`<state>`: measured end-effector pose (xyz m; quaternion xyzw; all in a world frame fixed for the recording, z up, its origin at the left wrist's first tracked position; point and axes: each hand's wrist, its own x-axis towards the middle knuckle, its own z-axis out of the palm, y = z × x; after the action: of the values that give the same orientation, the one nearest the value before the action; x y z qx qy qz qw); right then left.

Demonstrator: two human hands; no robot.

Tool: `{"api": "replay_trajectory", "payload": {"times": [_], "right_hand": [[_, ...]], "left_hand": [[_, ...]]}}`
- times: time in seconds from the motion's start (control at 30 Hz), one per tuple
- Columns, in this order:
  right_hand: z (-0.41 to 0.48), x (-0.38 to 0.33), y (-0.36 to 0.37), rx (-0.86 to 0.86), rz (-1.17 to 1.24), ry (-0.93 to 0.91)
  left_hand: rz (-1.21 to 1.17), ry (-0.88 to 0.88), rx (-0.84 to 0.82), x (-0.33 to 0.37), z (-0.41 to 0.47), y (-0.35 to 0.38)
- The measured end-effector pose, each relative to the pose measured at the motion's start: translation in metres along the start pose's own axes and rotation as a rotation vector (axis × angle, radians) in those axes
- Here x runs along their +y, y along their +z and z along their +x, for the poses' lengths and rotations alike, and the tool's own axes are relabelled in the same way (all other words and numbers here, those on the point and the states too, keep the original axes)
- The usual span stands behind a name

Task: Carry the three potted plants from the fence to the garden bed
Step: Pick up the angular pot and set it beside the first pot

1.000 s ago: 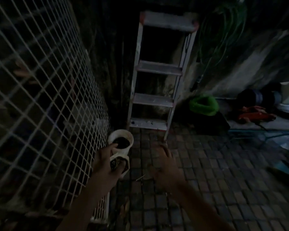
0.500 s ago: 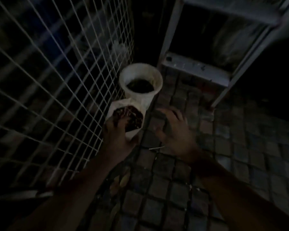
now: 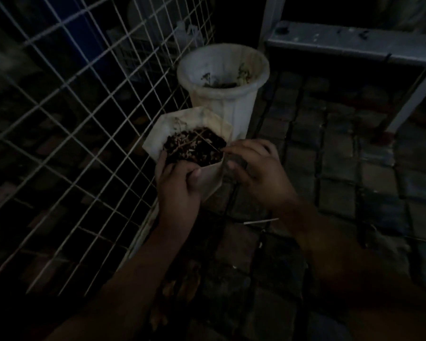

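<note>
A small white angular pot (image 3: 162, 130) filled with dark soil and dry stems stands beside the white wire fence (image 3: 67, 124). My left hand (image 3: 177, 188) grips its near left rim and wall. My right hand (image 3: 253, 168) holds its right rim, fingers curled over the edge. Just behind it stands a taller round white pot (image 3: 221, 94) with a few thin sprigs inside, touching the small pot. A third pot is not visible.
A metal stepladder (image 3: 354, 43) stands at the back right, its lowest step just beyond the round pot. Dark paving bricks (image 3: 342, 168) cover the ground. A thin stick (image 3: 261, 220) lies under my right wrist. The scene is very dim.
The view has come lower and nearer to the pots. My right hand moved left from the paving onto the small pot's right rim; my left hand stayed on that pot.
</note>
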<state>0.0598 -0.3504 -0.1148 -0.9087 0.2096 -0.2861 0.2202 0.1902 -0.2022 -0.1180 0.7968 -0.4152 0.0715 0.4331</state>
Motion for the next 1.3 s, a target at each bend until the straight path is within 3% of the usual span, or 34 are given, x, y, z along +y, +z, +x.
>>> {"api": "replay_trajectory", "payload": {"times": [0.2,0.4,0.53,0.67,0.87,1.0,1.17,1.3], "right_hand": [[0.024,0.002,-0.01,-0.037,-0.302,-0.16],[0.025,-0.023,-0.001,-0.048,-0.132,-0.272],[0.004,-0.038,0.021,0.08,-0.061,-0.256],[-0.014,-0.052,0.023,0.181,0.007,-0.224],[-0.028,-0.074,0.02,0.256,0.019,-0.152],[-0.034,-0.082,0.03,0.299,0.049,-0.164],[-0.038,-0.096,0.033,0.231,0.038,-0.109],[-0.039,-0.104,0.028,0.164,0.005,-0.09]], "left_hand": [[-0.03,0.014,-0.029,-0.014,0.01,-0.005],[-0.132,0.044,-0.18,-0.023,0.017,-0.032],[-0.273,-0.01,-0.198,-0.042,0.009,-0.041],[-0.256,0.085,-0.028,-0.048,-0.011,-0.034],[-0.491,-0.186,-0.088,-0.045,-0.023,-0.015],[-0.601,-0.244,-0.095,-0.043,-0.027,-0.011],[-0.552,-0.412,-0.099,-0.047,-0.024,0.0],[-0.607,-0.444,-0.131,-0.041,-0.026,0.002]]}}
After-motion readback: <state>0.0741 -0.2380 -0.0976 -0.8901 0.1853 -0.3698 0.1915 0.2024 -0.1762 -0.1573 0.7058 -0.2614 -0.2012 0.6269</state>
